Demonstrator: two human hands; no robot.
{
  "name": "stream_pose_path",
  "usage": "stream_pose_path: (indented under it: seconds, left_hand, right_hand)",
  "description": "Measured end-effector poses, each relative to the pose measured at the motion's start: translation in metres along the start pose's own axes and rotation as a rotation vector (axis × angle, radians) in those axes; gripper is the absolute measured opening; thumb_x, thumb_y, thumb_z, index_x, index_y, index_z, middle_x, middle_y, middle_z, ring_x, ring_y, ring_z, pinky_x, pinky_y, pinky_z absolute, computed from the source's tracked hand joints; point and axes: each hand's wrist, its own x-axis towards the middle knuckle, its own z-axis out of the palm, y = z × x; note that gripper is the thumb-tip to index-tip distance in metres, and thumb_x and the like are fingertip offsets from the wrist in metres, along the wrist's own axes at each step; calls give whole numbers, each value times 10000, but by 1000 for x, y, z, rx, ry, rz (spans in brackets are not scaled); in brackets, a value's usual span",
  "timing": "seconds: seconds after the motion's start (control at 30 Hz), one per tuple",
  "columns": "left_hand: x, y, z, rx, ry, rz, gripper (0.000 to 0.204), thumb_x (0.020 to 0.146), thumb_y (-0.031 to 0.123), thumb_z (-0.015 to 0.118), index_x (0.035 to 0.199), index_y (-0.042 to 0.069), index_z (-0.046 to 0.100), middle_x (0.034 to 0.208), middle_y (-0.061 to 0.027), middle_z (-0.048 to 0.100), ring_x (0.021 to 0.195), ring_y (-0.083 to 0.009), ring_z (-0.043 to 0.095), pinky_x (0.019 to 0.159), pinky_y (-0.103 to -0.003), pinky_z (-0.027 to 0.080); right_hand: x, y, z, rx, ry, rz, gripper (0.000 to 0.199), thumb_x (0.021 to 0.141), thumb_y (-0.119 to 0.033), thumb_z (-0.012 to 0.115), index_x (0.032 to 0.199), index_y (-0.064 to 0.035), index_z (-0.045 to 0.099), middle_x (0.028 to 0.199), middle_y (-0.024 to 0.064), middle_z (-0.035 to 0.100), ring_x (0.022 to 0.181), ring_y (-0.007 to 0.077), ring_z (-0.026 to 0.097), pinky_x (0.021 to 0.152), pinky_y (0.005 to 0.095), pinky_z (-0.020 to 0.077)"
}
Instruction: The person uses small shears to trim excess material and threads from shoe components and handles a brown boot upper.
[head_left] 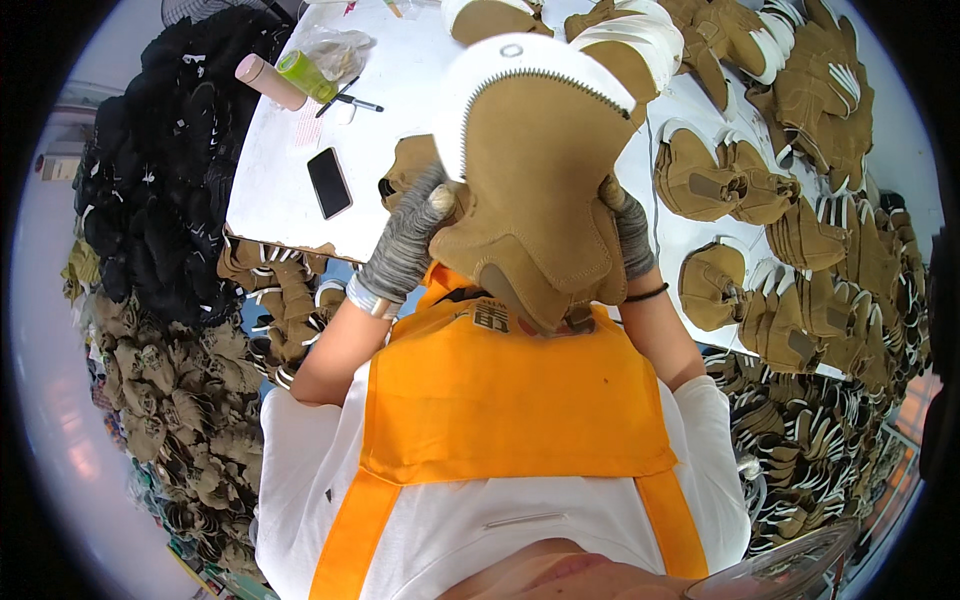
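Both forearms raised from the lower edge, elbows bent, wrists lifted above the orange apron [510, 400]. Left hand [410, 240], in a grey knit glove with a silver band at the wrist, closed on the left edge of a tan suede shoe upper [535, 170], thumb tip pressed against its face. Right hand [630, 230], gloved the same with a thin black band at the wrist, clamped on the opposite edge, fingers mostly hidden behind the piece. Upper held upright between the two hands, above the near edge of the white table [280, 190], its white toothed trim arching along the top. On the table: one black phone [329, 182], one pen [352, 101], one pink cylinder [270, 82], one green bottle [306, 75] lying beside it. To the right, roughly a dozen more tan uppers [740, 180] in loose rows, exact count unclear. Heaps beyond counting around the table: black pieces [160, 170] at left, tan ones [180, 400] below them.
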Motion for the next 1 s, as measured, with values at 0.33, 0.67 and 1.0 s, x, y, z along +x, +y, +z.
stream_pose_path:
  seconds: [0.33,0.67,1.0]
  left_hand:
    - [-8,12,6,317,-512,259,918,728,513,775,1392,6,395,1347,-108,485,1235,-199,453,1047,-364,364]
    - [8,15,15,-37,-303,-2,658,820,392,721,1294,-3,491,1221,-85,575,1109,-174,529,958,-313,431]
    - [6,35,43,-373,-171,-30,579,948,361,561,1389,37,373,1369,-140,456,1239,-242,477,1036,-417,421]
  right_hand:
    - [20,3,4,14,64,66,500,988,-318,469,1403,-56,372,1366,135,480,1231,258,501,998,397,469]
    - [16,11,29,194,-17,83,499,1021,-395,355,1410,-83,374,1415,120,436,1255,252,483,1016,381,451]
    - [4,9,-11,-1881,-72,-446,446,1002,-263,429,1410,-102,352,1404,88,432,1297,214,403,1079,343,363]
